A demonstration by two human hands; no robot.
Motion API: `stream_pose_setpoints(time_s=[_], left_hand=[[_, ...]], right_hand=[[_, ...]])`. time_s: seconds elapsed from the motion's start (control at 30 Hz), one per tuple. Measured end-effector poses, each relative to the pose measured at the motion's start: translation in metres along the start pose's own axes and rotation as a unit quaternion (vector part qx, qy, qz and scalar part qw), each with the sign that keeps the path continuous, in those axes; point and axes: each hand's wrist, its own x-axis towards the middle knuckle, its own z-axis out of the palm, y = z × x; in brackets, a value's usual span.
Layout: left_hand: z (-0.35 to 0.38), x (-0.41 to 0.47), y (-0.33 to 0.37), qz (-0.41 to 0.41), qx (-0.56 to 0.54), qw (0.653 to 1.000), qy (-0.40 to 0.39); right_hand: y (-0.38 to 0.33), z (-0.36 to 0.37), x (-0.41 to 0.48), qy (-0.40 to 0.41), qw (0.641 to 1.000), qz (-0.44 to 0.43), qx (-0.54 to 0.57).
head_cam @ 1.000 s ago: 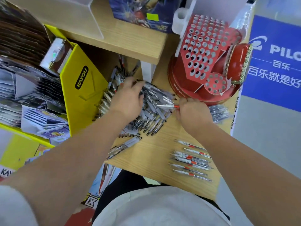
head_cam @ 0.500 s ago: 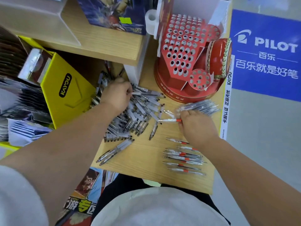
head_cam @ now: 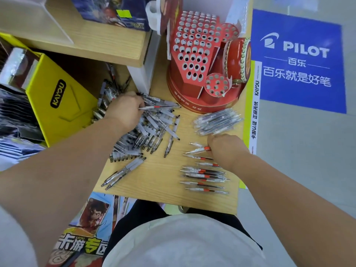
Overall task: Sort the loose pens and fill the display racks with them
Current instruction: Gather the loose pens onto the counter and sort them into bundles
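A big pile of loose clear pens (head_cam: pixel 154 128) covers the middle of the wooden table (head_cam: pixel 159 185). My left hand (head_cam: pixel 127 112) lies on the pile's far side and pinches a red-banded pen (head_cam: pixel 159 107) that sticks out to the right. My right hand (head_cam: pixel 225 149) holds another red-banded pen (head_cam: pixel 198 150) just above a sorted row of red-banded pens (head_cam: pixel 204 176) at the table's right front. A red display rack (head_cam: pixel 194 54) with many empty holes stands behind. A bundle of clear pens (head_cam: pixel 217 121) lies in front of the rack.
A yellow cardboard box (head_cam: pixel 57 101) stands to the left of the pile. A wooden shelf (head_cam: pixel 96 43) overhangs the back left. Two pens (head_cam: pixel 125 173) lie apart near the front edge. A blue Pilot sign (head_cam: pixel 296 60) is on the floor to the right.
My right hand carried its red-banded pen from the pile down toward the sorted row. My left hand picked a red-banded pen out of the pile.
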Motion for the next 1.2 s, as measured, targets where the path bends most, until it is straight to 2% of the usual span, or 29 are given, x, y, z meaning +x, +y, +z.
stream_pose_setpoints(time_s=[0.17, 0.3, 0.47, 0.57, 0.67, 0.83, 1.0, 1.2], left_hand=[[-0.011, -0.031, 0.004, -0.012, -0.032, 0.998, 0.05], [-0.019, -0.077, 0.025, -0.033, -0.117, 0.989, 0.087], [0.013, -0.123, 0.06, -0.092, -0.276, 0.957, -0.022], [0.04, -0.13, 0.071, -0.092, -0.298, 0.945, -0.104], [0.058, -0.127, 0.084, -0.088, -0.326, 0.929, -0.152], [0.072, -0.112, 0.108, -0.073, -0.308, 0.929, -0.19], [0.081, -0.1, 0.12, -0.039, -0.247, 0.956, -0.152], [0.085, -0.098, 0.125, -0.022, -0.228, 0.966, -0.123]], right_hand=[[0.003, 0.015, 0.007, -0.024, 0.999, -0.036, 0.033], [0.011, 0.017, 0.003, -0.001, 0.994, -0.053, 0.098], [0.022, 0.024, -0.013, 0.018, 0.983, -0.062, 0.171], [0.035, 0.032, -0.026, 0.019, 0.978, -0.057, 0.202], [0.048, 0.041, -0.037, 0.012, 0.974, -0.032, 0.223], [0.058, 0.053, -0.042, 0.075, 0.959, -0.007, 0.274], [0.05, 0.054, -0.035, 0.137, 0.953, -0.008, 0.271], [0.031, 0.052, -0.03, 0.128, 0.962, -0.041, 0.236]])
